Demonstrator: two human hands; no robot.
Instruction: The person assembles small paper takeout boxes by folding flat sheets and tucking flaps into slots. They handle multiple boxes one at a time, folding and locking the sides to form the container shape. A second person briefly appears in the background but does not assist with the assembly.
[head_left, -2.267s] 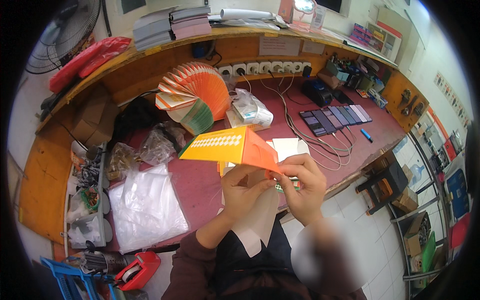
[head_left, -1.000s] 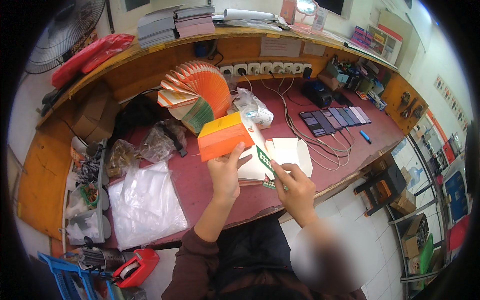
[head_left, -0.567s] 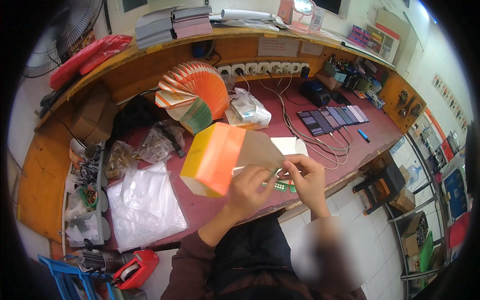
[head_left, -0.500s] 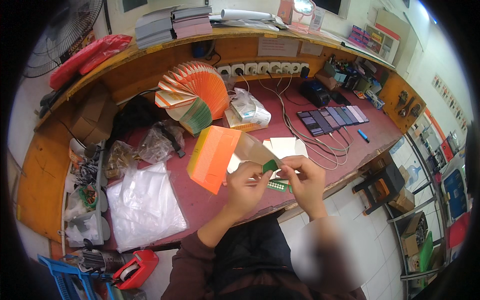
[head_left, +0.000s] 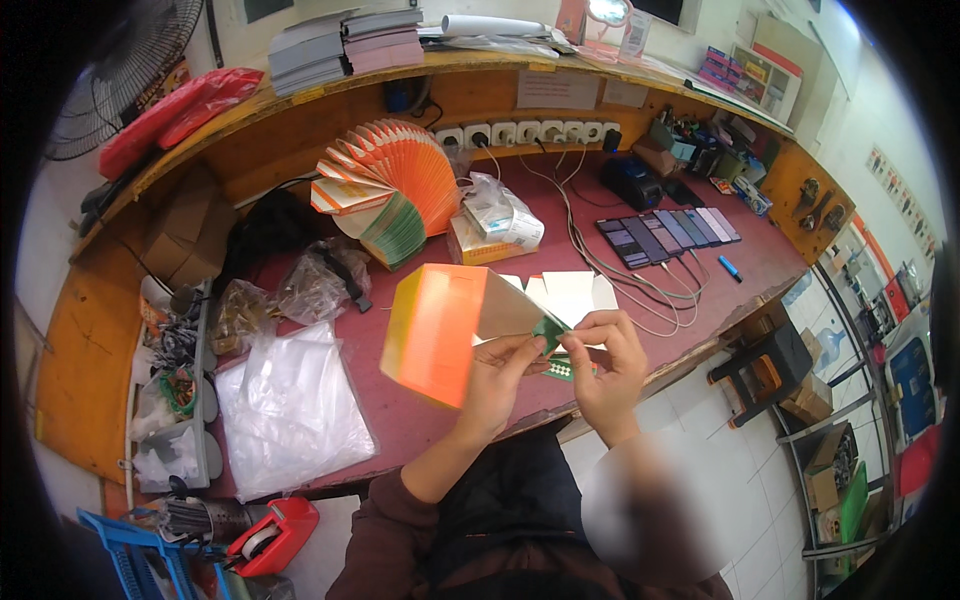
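An orange folding carton, partly opened out with a pale inner side, is held in front of me above the table. My left hand pinches its green flap near the right end. Close beside it, my right hand grips the same end between thumb and fingers. Under the hands, part of a green card with white marks shows on the table. Just behind lies a white opened-out carton, partly covered by the held one.
A fanned stack of orange and green cartons stands behind. Left are clear plastic bags and a grey organiser. Several phones, cables and a blue pen lie right. A red tape dispenser sits lower left.
The orange carton has turned and shifted slightly right and down, with its orange face showing more squarely. Both hands have moved a little right, still pinching the green flap end.
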